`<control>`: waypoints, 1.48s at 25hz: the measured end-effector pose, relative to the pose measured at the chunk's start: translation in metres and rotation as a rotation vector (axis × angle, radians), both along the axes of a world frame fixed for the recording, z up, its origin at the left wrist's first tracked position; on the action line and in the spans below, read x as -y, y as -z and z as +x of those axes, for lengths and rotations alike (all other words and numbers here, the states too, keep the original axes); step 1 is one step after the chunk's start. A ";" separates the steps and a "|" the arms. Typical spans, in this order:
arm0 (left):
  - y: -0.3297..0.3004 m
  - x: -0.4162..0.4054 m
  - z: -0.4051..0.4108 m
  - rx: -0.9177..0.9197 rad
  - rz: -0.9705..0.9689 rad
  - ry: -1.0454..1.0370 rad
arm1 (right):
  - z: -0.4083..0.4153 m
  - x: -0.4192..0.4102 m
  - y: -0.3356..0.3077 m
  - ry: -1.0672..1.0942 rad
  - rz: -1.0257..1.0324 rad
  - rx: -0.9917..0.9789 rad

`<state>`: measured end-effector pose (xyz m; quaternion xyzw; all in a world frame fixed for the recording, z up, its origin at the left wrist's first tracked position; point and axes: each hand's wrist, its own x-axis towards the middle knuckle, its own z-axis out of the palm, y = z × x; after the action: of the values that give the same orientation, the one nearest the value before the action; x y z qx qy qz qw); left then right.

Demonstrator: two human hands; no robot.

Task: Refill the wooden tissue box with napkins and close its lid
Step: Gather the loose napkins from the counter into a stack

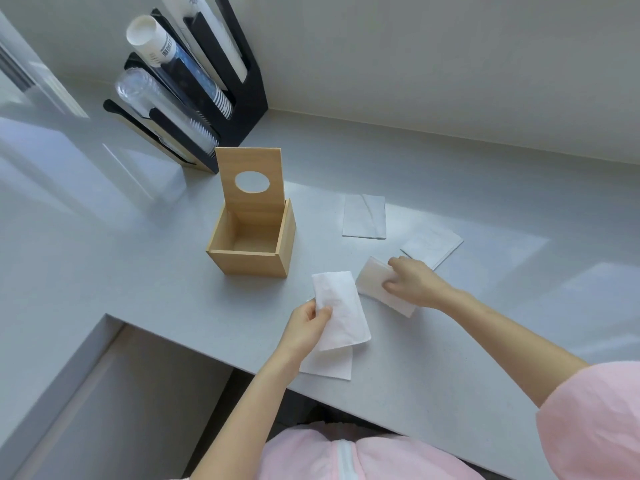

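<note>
Two soft white napkins [341,308] (rectangular)

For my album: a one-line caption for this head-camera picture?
Both hands, left hand and right hand, gather napkins beside the open, empty wooden tissue box.

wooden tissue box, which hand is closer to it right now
Left. The left hand holds a napkin just in front of the wooden tissue box, slightly to its right. The right hand is farther right, grasping a napkin stack.

top [346,455]: pink, white front zip | sleeve [588,420]: short, pink | forearms bare
</note>
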<state>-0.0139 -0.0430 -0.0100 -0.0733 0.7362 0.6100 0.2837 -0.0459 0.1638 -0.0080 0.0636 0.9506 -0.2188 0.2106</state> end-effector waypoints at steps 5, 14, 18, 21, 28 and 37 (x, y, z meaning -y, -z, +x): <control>0.002 -0.001 -0.001 0.038 0.035 -0.157 | 0.026 -0.002 -0.025 0.419 -0.526 -0.101; -0.001 -0.002 0.006 0.138 0.248 -0.110 | 0.053 0.050 -0.026 0.358 -0.761 -0.003; 0.001 0.002 0.009 0.164 0.277 -0.102 | 0.053 0.056 -0.021 0.401 -0.742 -0.009; 0.002 0.001 0.012 0.171 0.271 -0.094 | 0.051 0.061 -0.021 0.395 -0.735 0.005; 0.005 0.002 0.013 0.108 0.164 -0.106 | 0.053 0.071 -0.020 0.356 -0.695 0.005; 0.004 0.017 0.018 0.106 0.187 -0.158 | 0.043 0.070 -0.025 0.247 -0.603 -0.041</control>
<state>0.0044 -0.0603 -0.0144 -0.1362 0.6521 0.6917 0.2789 -0.0026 0.0937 0.0170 0.1088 0.8322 -0.5156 0.1724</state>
